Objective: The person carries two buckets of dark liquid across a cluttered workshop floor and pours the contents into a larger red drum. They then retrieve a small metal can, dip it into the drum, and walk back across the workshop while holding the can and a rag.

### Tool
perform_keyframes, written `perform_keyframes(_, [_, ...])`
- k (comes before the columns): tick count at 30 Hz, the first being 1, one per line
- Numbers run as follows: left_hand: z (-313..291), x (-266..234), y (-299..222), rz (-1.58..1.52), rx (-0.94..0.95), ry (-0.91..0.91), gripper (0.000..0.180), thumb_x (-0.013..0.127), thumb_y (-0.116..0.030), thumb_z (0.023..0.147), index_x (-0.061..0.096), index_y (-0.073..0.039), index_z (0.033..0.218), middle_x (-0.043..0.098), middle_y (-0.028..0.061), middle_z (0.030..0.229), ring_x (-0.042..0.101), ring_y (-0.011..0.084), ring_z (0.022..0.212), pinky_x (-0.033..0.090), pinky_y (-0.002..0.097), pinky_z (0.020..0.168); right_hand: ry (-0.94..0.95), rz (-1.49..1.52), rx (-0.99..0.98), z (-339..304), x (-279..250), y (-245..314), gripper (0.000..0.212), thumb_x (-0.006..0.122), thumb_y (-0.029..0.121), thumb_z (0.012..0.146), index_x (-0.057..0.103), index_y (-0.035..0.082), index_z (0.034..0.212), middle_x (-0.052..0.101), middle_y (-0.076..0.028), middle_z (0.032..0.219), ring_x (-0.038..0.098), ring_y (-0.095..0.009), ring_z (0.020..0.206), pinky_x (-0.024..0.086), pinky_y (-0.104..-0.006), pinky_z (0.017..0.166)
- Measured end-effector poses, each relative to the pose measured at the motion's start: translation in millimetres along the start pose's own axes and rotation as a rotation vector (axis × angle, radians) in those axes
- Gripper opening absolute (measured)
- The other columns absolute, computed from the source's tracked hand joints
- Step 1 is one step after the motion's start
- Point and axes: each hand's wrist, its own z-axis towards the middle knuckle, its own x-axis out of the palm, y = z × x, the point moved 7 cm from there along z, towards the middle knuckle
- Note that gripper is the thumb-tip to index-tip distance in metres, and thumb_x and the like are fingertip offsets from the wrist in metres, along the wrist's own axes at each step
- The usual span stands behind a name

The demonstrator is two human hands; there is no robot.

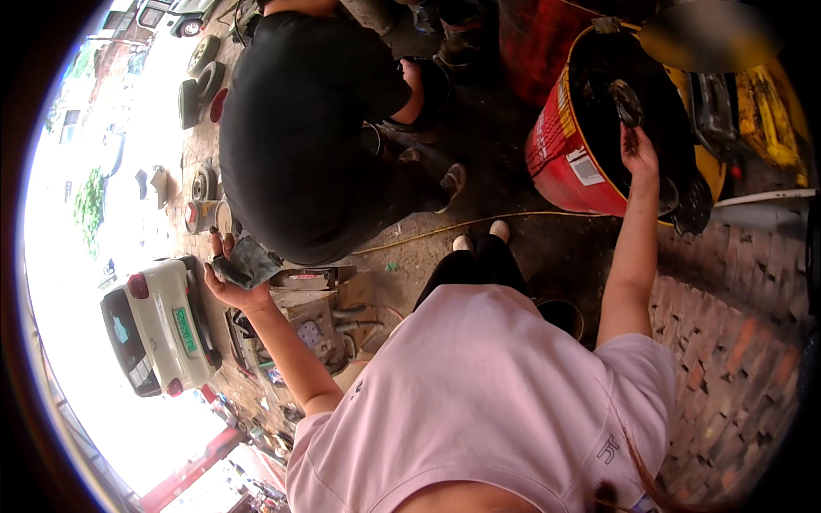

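Observation:
Out to the left, my left hand (pixel 235 286) holds a dark grey-green rag (pixel 248 263) draped over the palm, with some fingers raised. My right hand (pixel 639 154) reaches over the rim of a large red drum (pixel 556 158) at the upper right. Its fingers are closed on a dark, glossy, oily-looking lump (pixel 627 101); I cannot tell its exact kind. The drum's inside is black, so what it contains is hard to make out. Black, wet-looking material (pixel 693 209) hangs over the drum's near right rim.
A person in black (pixel 308 128) bends over in front of me, to the left. A yellow hose (pixel 445 231) crosses the dark floor. Beyond are tyres (pixel 205 81) and a parked white car (pixel 158 329). Yellow and black containers (pixel 761 111) stand right of the drum, above a brick surface (pixel 727 342).

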Motion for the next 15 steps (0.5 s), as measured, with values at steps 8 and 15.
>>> perform_keyframes(8, [0.2,-2.5,-0.7,0.017,-0.005,0.069,0.055,0.038,-0.038,0.081,0.039,-0.004,0.123,0.05,0.0141,0.111,0.049,0.0257,0.099,0.04,0.0402,0.084,-0.056,-0.01,-0.04,3.3,0.6,1.0,0.019,0.05,0.009,0.084,0.052,-0.006,0.095,0.059,-0.016,0.092,0.06,-0.025,0.082,0.054,-0.0293,0.068])
perform_keyframes(15, [4.5,-11.6,-2.5,0.106,0.059,-0.145,0.058,0.038,-0.039,0.081,0.035,-0.004,0.127,0.051,0.015,0.111,0.051,0.0254,0.097,0.04,0.0391,0.085,-0.087,0.088,-0.05,-10.6,3.8,-5.1,0.018,0.052,0.01,0.083,0.054,-0.006,0.091,0.059,-0.015,0.089,0.059,-0.026,0.083,0.054,-0.0293,0.069])
